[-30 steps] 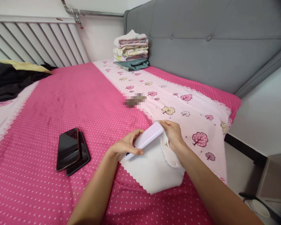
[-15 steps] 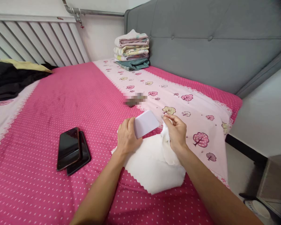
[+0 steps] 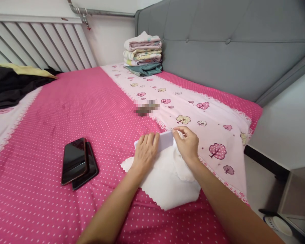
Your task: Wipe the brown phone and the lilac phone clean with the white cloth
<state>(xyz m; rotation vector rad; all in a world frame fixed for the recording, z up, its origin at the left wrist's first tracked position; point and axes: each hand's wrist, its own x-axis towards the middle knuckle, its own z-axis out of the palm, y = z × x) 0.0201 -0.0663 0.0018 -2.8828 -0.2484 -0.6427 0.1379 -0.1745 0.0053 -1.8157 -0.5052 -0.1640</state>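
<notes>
A flat white rectangular object with rounded corners point(image 3: 165, 140), its kind unclear, lies tilted at the far edge of a white cloth point(image 3: 169, 188) with a scalloped hem. My left hand point(image 3: 146, 151) is closed over its left part, fingers bent across the top and hiding much of it. At its right end, my right hand point(image 3: 188, 142) pinches a bunched piece of the cloth between thumb and fingers. The rest of the cloth spreads below both hands on the pink bed cover point(image 3: 109, 189).
Two dark phones point(image 3: 75, 161) lie overlapped at the left. Beyond the hands is a pixelated brownish item point(image 3: 146, 109). Folded fabrics point(image 3: 142, 51) are stacked by the grey headboard point(image 3: 205, 37). Dark clothing point(image 3: 12, 88) lies far left; a white tub point(image 3: 279, 225) stands low at right.
The white flat object has tipped, showing a narrower face, and sits lower. My left hand has shifted right across it. My right hand has moved slightly left with the pinched cloth.
</notes>
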